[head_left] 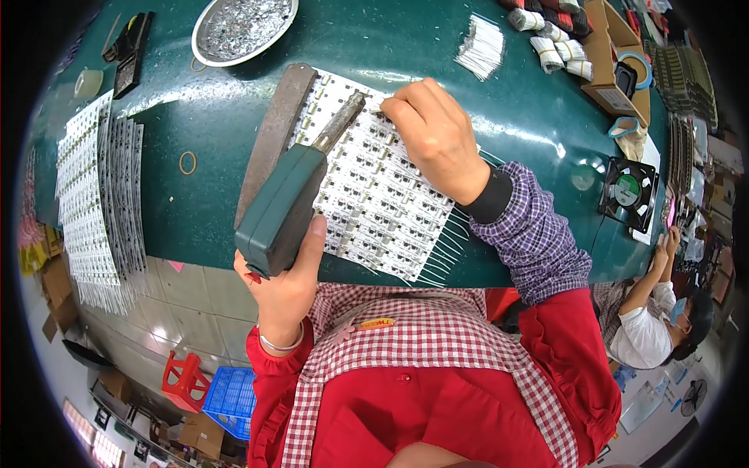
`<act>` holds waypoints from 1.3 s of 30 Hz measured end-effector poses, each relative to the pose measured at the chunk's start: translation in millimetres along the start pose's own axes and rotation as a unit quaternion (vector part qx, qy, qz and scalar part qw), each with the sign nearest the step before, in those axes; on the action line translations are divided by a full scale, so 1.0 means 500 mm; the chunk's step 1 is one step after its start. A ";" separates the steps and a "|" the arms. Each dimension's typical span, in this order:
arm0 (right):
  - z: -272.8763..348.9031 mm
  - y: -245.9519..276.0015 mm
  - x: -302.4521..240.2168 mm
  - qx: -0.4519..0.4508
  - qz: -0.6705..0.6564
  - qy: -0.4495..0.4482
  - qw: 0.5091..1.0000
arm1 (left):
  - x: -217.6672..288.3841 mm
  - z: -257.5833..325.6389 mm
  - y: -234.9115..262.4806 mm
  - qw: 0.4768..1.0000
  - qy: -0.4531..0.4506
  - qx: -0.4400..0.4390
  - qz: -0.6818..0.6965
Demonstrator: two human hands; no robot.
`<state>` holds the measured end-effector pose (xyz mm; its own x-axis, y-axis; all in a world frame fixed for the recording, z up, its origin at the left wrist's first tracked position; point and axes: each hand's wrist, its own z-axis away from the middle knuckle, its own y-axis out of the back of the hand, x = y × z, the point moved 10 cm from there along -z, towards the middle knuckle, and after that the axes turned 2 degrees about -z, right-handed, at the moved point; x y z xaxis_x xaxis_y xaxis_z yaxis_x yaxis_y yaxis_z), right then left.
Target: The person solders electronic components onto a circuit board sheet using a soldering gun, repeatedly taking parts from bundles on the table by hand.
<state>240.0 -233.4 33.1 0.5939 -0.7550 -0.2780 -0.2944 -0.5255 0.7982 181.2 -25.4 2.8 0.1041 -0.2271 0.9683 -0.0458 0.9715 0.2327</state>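
Observation:
A white panel of small circuit boards [382, 210] lies on the green table in front of me, with thin white wires [446, 253] sticking out along its right edge. My left hand [287, 295] is wrapped round the handle of a green soldering gun [282, 207]. Its dark tip hovers at or just over the panel's upper part; contact cannot be made out. Beside that tip, my right hand [438, 140] is closed in a pinch at the panel's upper right edge. Whatever its fingertips hold is hidden. A flat grey metal bar [273, 140] lies along the panel's left side.
A metal bowl [198, 47] of silvery scraps stands at the back. Loose white wires [480, 48], a cardboard box [611, 47] and a small black fan [628, 191] are to the right. Stacked board panels [90, 195] overhang the left edge. A co-worker [647, 331] sits at far right.

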 end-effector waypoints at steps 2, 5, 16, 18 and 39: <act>-0.003 0.006 -0.007 0.006 0.007 0.007 1.000 | 0.000 0.001 0.002 1.000 -0.003 0.001 -0.002; -0.001 0.014 -0.017 0.021 0.003 0.011 1.000 | 0.000 0.005 0.008 1.000 -0.011 0.004 -0.021; 0.006 0.003 -0.014 0.001 -0.023 0.002 1.000 | 0.009 0.003 0.001 1.000 -0.001 -0.003 0.009; 0.006 0.002 -0.013 -0.002 -0.026 0.001 1.000 | 0.010 0.001 -0.002 1.000 -0.001 -0.004 0.015; 0.007 0.000 -0.010 -0.003 -0.021 -0.001 1.000 | -0.006 0.022 0.028 0.998 0.028 0.033 0.037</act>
<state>234.5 -230.9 32.6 0.6041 -0.7335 -0.3117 -0.2657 -0.5541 0.7889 169.3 -12.1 4.1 0.1525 -0.1482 0.9771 -0.1205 0.9785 0.1672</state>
